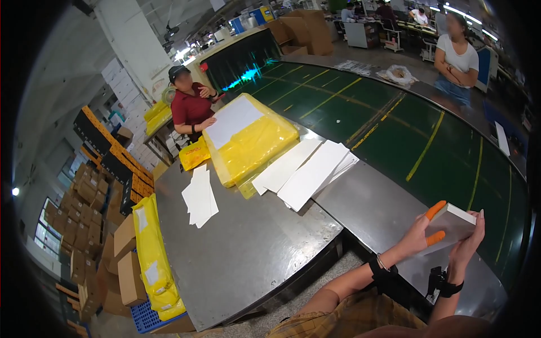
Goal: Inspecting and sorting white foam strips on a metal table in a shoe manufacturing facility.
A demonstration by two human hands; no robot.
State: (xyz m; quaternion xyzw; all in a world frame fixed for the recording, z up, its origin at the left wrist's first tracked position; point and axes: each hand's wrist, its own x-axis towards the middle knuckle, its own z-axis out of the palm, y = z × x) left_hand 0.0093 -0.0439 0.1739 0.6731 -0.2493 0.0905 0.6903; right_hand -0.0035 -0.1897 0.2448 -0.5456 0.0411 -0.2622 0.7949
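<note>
Over the metal ledge at the right, I hold a white, flat rectangular block (pixel 454 221) between both hands. Whether it is a thin box or a stack of cards cannot be made out. Orange covers sit on the thumb and a finger of my left hand (pixel 416 235), which grips the block's left side. My right hand (pixel 469 243) clasps the opposite side, its fingers partly hidden. Farther left, white sheets (pixel 313 174) lie fanned beside a large yellow plastic-wrapped pack (pixel 262 138) with a white panel on top. More white pieces (pixel 200 197) lie on the metal table (pixel 248 259).
A green conveyor belt (pixel 389 129) with yellow lines runs behind the ledge. Beside the yellow pack stands a person in a dark red shirt (pixel 189 104); another in white (pixel 457 62) stands across the belt. Yellow bags (pixel 155 265) and cardboard boxes (pixel 131 276) border the table's left.
</note>
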